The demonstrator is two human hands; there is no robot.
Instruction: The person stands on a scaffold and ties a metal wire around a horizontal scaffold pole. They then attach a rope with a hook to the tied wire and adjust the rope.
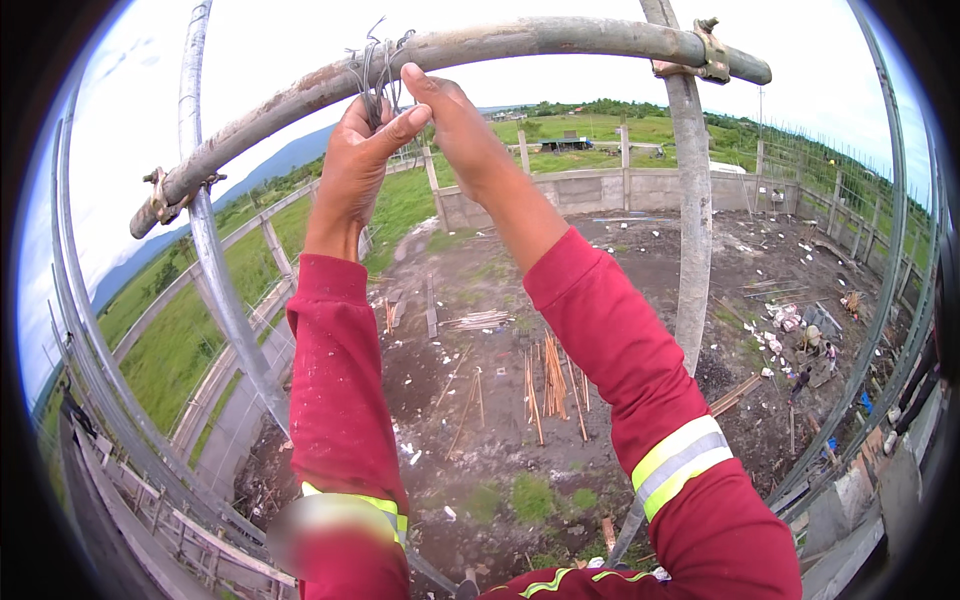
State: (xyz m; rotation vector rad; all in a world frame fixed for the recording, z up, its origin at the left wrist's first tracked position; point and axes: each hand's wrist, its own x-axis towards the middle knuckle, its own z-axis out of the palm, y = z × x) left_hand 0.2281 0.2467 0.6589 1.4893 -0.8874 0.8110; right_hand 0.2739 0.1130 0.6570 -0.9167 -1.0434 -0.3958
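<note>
A bundle of thin grey tie wires (373, 82) is looped around a rusty horizontal scaffold pipe (560, 37), its loose ends sticking up above the pipe and hanging below it. My left hand (352, 175) is closed on the hanging wires just under the pipe, thumb pointing right. Close against it, my right hand (462, 128) is also closed at the wires, with its thumb raised to the pipe's underside. Most of the right fingers are hidden behind that hand. Both arms reach up in red sleeves with reflective bands.
Couplers (712, 52) join the pipe to an upright on the right (692, 200) and another on the left (225, 260). Far below lies muddy ground with stacked timber (552, 380), rubble and people (803, 380). A concrete wall (590, 190) borders it. Vertical steel bars stand at both sides.
</note>
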